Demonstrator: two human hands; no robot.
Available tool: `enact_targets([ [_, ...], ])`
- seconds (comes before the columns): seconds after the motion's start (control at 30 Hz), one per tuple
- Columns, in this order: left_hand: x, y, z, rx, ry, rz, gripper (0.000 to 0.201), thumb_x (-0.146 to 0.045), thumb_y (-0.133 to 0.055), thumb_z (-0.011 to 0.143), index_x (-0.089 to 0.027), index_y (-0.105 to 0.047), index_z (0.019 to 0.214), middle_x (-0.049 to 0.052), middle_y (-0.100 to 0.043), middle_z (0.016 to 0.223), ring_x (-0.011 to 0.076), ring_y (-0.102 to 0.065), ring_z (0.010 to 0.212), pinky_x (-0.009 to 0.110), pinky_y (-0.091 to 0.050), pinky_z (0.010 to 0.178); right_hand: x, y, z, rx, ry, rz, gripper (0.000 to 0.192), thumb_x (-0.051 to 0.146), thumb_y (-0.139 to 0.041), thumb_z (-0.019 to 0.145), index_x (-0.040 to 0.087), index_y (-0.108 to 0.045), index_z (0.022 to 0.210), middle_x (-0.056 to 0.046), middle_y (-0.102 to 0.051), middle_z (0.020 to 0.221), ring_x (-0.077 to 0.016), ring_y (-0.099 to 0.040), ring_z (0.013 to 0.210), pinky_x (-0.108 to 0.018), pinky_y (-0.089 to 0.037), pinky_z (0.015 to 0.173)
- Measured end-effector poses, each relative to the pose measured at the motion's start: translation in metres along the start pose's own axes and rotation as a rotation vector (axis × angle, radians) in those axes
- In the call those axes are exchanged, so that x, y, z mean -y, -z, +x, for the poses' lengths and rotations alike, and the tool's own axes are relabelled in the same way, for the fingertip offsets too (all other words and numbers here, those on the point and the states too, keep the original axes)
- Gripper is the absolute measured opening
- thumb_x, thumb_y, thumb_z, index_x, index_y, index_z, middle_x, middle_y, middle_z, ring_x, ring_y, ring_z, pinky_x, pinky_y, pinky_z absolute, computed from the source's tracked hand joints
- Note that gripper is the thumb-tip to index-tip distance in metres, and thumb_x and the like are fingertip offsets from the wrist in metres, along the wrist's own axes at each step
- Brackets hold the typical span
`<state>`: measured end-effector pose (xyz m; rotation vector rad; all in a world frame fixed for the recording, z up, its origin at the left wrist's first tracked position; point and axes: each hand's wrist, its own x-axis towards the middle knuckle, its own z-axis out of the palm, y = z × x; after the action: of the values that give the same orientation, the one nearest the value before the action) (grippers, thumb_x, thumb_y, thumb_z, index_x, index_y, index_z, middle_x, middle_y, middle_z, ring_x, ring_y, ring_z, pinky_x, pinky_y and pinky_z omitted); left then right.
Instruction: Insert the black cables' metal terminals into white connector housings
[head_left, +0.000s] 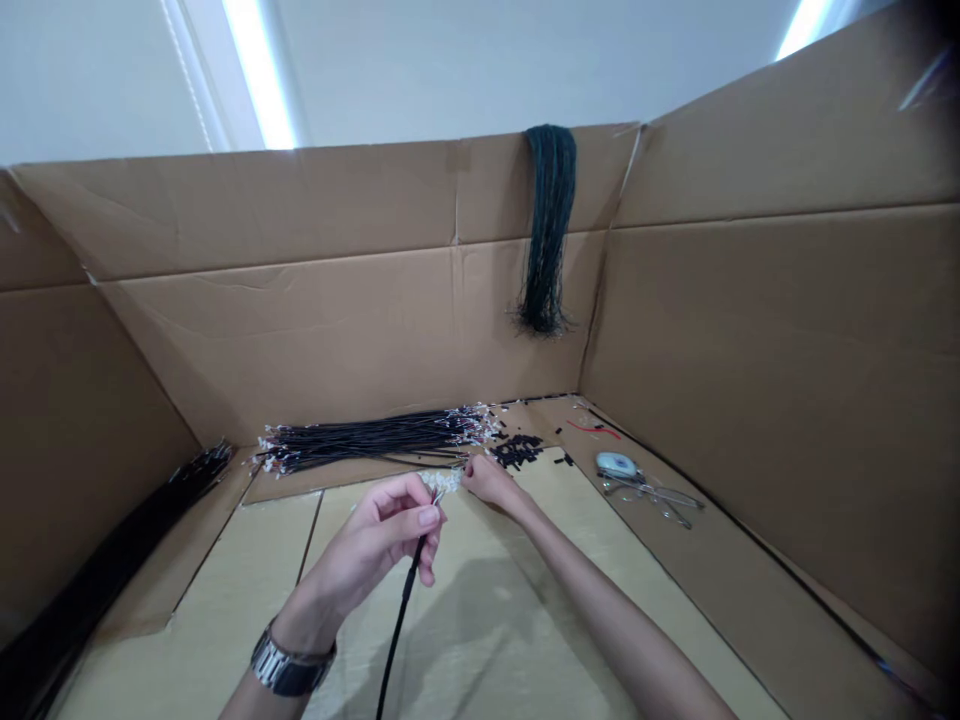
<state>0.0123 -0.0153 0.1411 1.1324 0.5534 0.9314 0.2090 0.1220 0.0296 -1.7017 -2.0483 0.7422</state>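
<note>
Cardboard enclosure (750, 330): brown corrugated walls on three sides, creased, standing on a pale surface (240, 590).

Dark wire hank (550, 225): draped over the back wall's top edge, hanging slack, ends frayed.

Black wire bundle (375, 437): lying flat along the foot of the back wall, many thin leads side by side, white terminals at both ends. Further black leads (112, 570) along the left wall.

Left hand (375, 545): wristwatch (289, 665) on the wrist; thumb and forefinger pinched around a small sheaf of black wires (405, 595) just below its white connector tips (442, 481); tail of the sheaf trailing down toward the wearer.

Right hand (486, 478): fingertips closed at the connector tips, touching them; whether pinching one lead or only sorting, too small to tell.

Handling, judged: very light, limp, no stiffness along the length; insulation likely smooth and prone to slide; terminals small and probably easily bent. Best gripped on the insulation close behind the tips, as held by the left hand, not on the terminals.

Eyeglasses (652, 495): folded open, on the right floor strip.

Small oval white-and-blue item (616, 464): beside the eyeglasses.

Black loose pieces (517, 450): heap near the bundle's right end.
</note>
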Motion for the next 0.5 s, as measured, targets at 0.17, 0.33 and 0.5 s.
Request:
enact_targets([
  [0.17,0.0,-0.005,-0.005,0.02,-0.109,-0.091,0.029,-0.026,-0.071,0.083,-0.017,-0.046,0.071,-0.003,-0.052,0.063,0.006,-0.049,0.045,0.014,-0.047,0.036,0.027,0.03,-0.005,-0.042,0.173,0.189,0.023,0.029,-0.058,0.095,0.013,-0.061,0.111,-0.004,-0.066,0.095,-0.0151,-0.064,0.08,-0.032,-0.055,0.073],
  [0.33,-0.005,-0.009,-0.01,0.02,-0.155,-0.209,0.021,-0.018,-0.064,0.087,-0.016,-0.048,0.073,-0.003,-0.051,0.065,0.005,-0.046,0.046,0.013,-0.048,0.037,0.077,0.082,-0.065,-0.074,0.468,0.388,0.03,0.024,-0.045,0.099,0.023,-0.06,0.124,0.003,-0.061,0.078,-0.0098,-0.056,0.067,-0.023,-0.048,0.065],
  [0.5,-0.005,-0.012,-0.011,0.054,-0.157,-0.247,0.017,-0.016,-0.06,0.089,-0.016,-0.051,0.074,-0.002,-0.053,0.063,0.0048,-0.047,0.044,0.014,-0.049,0.039,0.111,0.11,-0.141,-0.227,0.823,0.474,0.021,0.021,-0.057,0.095,0.023,-0.074,0.106,-0.001,-0.065,0.081,-0.0119,-0.058,0.074,-0.026,-0.045,0.068],
])
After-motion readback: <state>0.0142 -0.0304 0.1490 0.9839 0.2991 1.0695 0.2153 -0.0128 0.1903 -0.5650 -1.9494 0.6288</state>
